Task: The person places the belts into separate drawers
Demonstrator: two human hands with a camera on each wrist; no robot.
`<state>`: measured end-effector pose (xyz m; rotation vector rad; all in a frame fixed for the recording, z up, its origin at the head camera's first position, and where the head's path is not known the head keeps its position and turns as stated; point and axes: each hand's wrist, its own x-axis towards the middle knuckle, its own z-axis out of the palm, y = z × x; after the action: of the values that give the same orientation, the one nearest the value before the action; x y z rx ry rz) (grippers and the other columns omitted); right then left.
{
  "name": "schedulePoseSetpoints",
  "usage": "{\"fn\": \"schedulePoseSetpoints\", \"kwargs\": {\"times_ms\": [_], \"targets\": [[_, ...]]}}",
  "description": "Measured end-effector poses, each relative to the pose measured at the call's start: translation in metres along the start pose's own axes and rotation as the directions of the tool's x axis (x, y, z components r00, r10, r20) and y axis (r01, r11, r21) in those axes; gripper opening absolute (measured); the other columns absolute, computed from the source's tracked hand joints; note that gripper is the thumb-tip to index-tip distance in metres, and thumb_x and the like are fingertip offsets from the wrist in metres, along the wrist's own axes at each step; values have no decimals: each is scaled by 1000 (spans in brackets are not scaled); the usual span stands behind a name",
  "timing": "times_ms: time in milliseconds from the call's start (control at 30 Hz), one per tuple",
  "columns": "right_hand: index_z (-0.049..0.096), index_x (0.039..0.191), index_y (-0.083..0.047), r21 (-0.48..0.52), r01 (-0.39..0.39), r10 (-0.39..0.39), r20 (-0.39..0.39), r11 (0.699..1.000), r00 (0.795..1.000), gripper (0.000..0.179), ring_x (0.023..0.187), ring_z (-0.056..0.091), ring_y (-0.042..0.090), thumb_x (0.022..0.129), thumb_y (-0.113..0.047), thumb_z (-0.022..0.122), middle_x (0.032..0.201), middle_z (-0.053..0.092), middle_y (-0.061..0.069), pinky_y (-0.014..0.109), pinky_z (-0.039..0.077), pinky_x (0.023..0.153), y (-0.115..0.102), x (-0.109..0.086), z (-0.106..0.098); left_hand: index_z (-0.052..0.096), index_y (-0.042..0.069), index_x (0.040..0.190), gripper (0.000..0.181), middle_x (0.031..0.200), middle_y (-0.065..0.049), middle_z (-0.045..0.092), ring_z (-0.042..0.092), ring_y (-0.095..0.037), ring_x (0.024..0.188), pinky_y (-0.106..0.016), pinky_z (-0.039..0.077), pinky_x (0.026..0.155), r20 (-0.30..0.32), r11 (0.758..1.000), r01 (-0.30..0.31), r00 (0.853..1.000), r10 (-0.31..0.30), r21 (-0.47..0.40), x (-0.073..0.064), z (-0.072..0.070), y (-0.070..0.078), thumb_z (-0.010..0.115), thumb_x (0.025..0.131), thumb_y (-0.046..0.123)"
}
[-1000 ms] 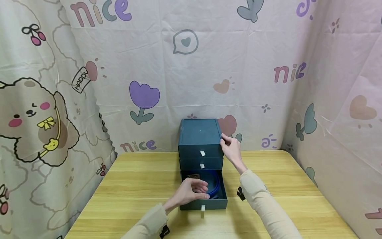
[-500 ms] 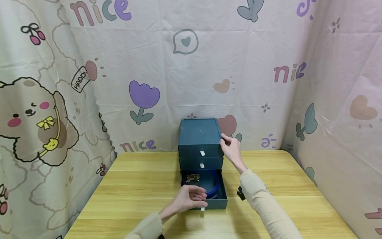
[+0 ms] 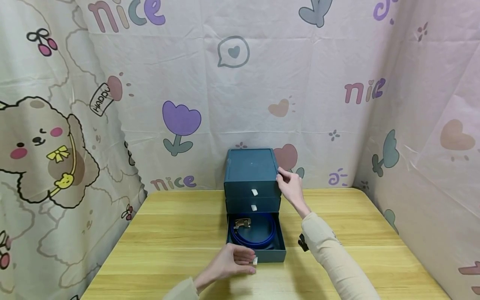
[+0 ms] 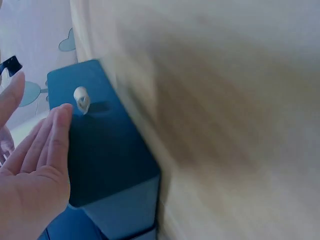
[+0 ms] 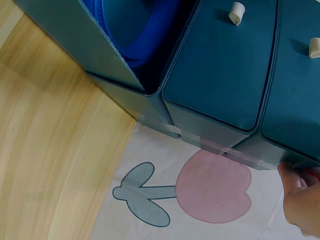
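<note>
A dark teal box (image 3: 251, 166) with three stacked drawers stands at the table's back edge. Its bottom drawer (image 3: 275, 256) is pulled out, and a coiled blue belt (image 3: 273, 235) with a gold-coloured buckle (image 3: 243, 223) lies inside. My left hand (image 3: 234, 262) is in front of that drawer, fingers fairly straight and thumb apart, beside the white pull tab (image 3: 255, 261). In the left wrist view its fingertips come right up to the tab (image 4: 81, 100). My right hand (image 3: 291, 187) touches the box's upper right side with thumb and fingertips; the right wrist view shows this hand (image 5: 302, 200) at the box's edge.
The wooden table (image 3: 180, 225) extends to both sides of the box. A printed cloth (image 3: 240, 91) hangs close behind it, with more cloth at left and right. White tabs (image 3: 254, 192) mark the two closed upper drawers.
My left hand has drawn back from over the open drawer to its front, uncovering the belt and buckle. My right hand has stayed at the box's side.
</note>
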<state>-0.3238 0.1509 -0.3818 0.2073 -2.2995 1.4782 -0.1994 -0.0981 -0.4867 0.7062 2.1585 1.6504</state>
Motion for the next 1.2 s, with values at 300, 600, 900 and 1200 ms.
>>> {"fn": "schedulePoseSetpoints", "kwargs": {"times_ms": [300, 600, 900, 1200], "targets": [[60, 140, -7, -1, -7, 7, 11, 1000, 1000, 41, 121, 66, 30, 101, -18, 55, 144, 60, 10, 47, 55, 99, 0, -1, 0, 71, -9, 112, 37, 102, -24, 76, 76, -27, 90, -22, 60, 77, -19, 998, 42, 999, -41, 36, -3, 2, -9, 83, 80, 7], [59, 140, -7, -5, -5, 5, 7, 1000, 1000, 41, 121, 66, 30, 101, -17, 55, 144, 60, 11, 46, 54, 100, 1, -1, 0, 72, -8, 115, 42, 106, -23, 76, 76, -28, 91, -31, 62, 77, -27, 990, 100, 995, -98, 94, -3, 6, -17, 85, 79, 11], [61, 138, -5, -7, 4, -4, -8, 1000, 1000, 40, 120, 67, 30, 100, -16, 56, 142, 61, 12, 46, 55, 99, 0, -1, 0, 75, -8, 107, 37, 99, -21, 77, 77, -25, 87, -26, 61, 73, -116, 990, 56, 992, -40, 133, -2, 19, -19, 86, 77, 11], [60, 140, -7, -1, -7, 7, 5, 1000, 1000, 41, 119, 67, 30, 101, -17, 55, 143, 60, 10, 47, 55, 99, -1, -1, 0, 79, -2, 97, 30, 89, -15, 79, 76, -15, 77, -21, 59, 66, -219, 986, 49, 976, -13, 160, 2, 26, -21, 89, 74, 14]]}}
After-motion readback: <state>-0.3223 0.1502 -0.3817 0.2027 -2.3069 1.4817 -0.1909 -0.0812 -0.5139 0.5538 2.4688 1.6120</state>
